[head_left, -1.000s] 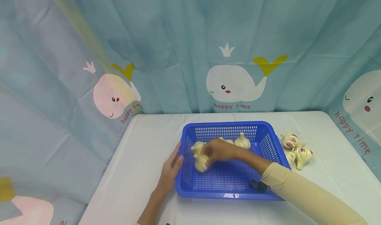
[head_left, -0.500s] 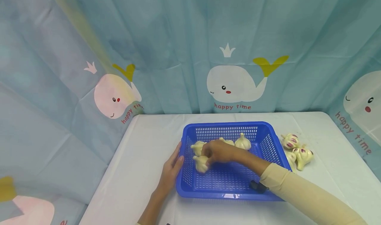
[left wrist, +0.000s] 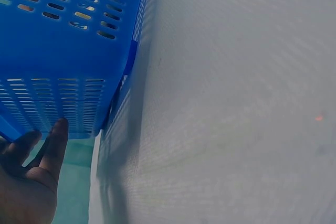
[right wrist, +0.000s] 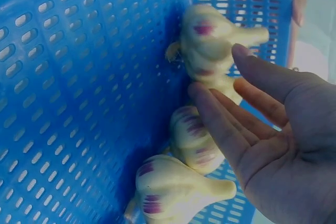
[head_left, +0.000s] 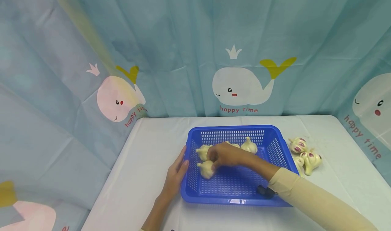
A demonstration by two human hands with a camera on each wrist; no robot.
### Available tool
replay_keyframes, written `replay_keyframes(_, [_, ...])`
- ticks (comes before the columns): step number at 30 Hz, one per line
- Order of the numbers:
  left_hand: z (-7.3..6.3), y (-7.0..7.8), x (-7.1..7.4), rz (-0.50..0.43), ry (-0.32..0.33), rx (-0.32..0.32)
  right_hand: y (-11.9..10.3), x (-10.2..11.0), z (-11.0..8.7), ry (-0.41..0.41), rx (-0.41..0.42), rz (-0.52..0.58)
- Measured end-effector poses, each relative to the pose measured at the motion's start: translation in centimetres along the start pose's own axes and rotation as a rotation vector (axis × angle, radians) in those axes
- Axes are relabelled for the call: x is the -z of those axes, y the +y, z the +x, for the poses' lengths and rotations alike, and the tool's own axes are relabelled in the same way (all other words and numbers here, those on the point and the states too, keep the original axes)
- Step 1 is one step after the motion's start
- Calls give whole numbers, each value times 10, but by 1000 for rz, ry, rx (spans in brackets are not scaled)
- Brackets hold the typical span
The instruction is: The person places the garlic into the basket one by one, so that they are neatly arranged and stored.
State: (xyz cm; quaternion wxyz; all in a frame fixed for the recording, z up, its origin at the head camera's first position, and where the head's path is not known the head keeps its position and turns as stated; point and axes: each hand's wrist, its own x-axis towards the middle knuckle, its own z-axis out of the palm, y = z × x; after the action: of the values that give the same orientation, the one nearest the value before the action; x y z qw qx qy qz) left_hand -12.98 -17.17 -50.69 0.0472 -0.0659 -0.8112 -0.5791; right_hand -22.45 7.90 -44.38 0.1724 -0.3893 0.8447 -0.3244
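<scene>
Garlic bulb (head_left: 207, 170) sits for you inside the blue basket (head_left: 221, 201), toward its left end. Its stem points left at the left wall, so its long axis runs roughly left to right, with the rounded body toward your right hand (head_left: 225, 155). You have that hand over the basket, thumb and fingers apart; your thumb overlaps the bulb's edge, but you cannot tell how firmly it touches.

Just on the far side of it lies a second bulb (head_left: 202, 152), its stem also turned left. Along the far wall you see a third bulb (head_left: 234, 145), partly hidden by your hand, and a fourth bulb (head_left: 248, 147) with its stem pointing far.

Your left hand (head_left: 174, 176) lies along the outside of the left wall, fingers straight and thumb parted from them.

For room, you have only a narrow gap between stem and left wall; the slotted basket floor (head_left: 226, 187) shows on the near and right sides. Your sleeve (head_left: 317, 197) crosses the near right corner of the rim. White tabletop (head_left: 152, 149) stretches left of the basket, while three bulbs (head_left: 311, 161) cluster just beyond its right wall.
</scene>
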Motion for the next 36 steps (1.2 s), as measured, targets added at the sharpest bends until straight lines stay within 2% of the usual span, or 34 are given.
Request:
replay_keyframes(8, [0,-1,0,-2,-2,-25,-4,14,-7,13,-51,147])
replay_keyframes(16, [0,-1,1,-7,-3,-28,-6,29,-16,29,-65,269])
replay_keyframes(22, [0,0,1,-13,-5,-24,-12,42,-27,66,-122,286])
replay_keyframes(29, [0,1,1,-6,-9,-20,-20,57,-42,110,-91,349])
replay_keyframes(36, [1,0,0,-10,-4,-25,-18,67,-61,158,-103,340])
